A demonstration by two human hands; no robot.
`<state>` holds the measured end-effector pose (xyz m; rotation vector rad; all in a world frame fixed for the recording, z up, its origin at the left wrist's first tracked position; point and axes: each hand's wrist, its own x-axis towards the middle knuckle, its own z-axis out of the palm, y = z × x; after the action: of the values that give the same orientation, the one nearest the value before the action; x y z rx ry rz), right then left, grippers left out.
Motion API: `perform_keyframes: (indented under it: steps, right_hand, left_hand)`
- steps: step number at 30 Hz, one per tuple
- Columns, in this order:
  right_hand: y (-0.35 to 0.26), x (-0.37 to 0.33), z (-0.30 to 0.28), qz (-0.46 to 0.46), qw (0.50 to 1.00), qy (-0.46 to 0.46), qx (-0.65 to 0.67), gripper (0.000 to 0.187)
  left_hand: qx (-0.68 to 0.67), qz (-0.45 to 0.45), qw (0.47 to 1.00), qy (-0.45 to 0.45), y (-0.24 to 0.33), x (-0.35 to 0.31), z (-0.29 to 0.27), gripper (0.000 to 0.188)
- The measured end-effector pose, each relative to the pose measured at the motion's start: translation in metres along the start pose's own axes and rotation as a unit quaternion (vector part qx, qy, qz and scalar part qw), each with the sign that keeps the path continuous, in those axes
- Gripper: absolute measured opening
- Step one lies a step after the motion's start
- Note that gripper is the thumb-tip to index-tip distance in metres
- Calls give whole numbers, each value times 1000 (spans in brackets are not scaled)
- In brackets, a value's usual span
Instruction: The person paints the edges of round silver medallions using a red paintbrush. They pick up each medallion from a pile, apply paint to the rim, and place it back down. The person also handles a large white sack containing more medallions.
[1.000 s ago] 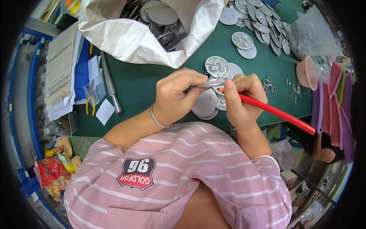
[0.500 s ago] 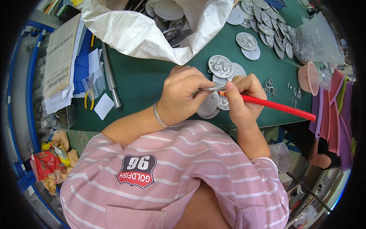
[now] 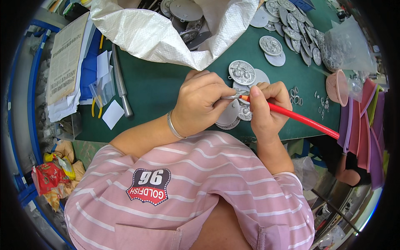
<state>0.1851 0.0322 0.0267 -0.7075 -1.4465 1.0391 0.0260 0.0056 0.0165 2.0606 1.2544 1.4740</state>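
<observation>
My left hand [image 3: 200, 100] is closed on a round silver medallion [image 3: 230, 97], seen nearly edge-on between thumb and fingers. My right hand [image 3: 268, 106] grips a red pencil [image 3: 306, 120], its bare sharpened end against the medallion's edge or just beside it; I cannot tell whether they touch. On the table behind and below my hands lie more medallions. One with a raised relief [image 3: 241, 72] rests partly over a plain grey one [image 3: 261, 76], and others [image 3: 229, 113] are partly hidden under my hands.
A white woven sack [image 3: 146, 39] holding medallions stands ahead. Loose medallions [image 3: 306, 31] pile at the far right, near small metal rings [image 3: 296, 96] and a pink cup [image 3: 336, 86]. At left lie a steel rod [image 3: 120, 81], papers [image 3: 64, 62] and yellow-handled pliers [image 3: 97, 108].
The red pencil's rear end has shifted slightly left and down, and more of its pale sharpened end shows. Both hands otherwise stay in nearly the same place.
</observation>
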Motion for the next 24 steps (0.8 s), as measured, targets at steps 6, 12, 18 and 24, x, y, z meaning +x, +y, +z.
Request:
perform_keyframes:
  steps: [6, 12, 18, 24]
  right_hand:
    - [1, 0, 3, -22, 1000, -1, -18, 21]
    - [3, -2, 4, -2, 999, -23, -48, 22]
    - [5, -1, -7, 49, 997, -60, -28, 21]
    - [-1, 1, -1, 38, 999, -4, 20, 21]
  left_hand:
    - [-13, -25, 998, 47, 3, -2, 6, 49]
    - [24, 32, 999, 37, -1, -2, 3, 57]
    - [34, 37, 999, 9, -3, -3, 0, 62]
    - [34, 31, 999, 4, 0, 0, -1, 63]
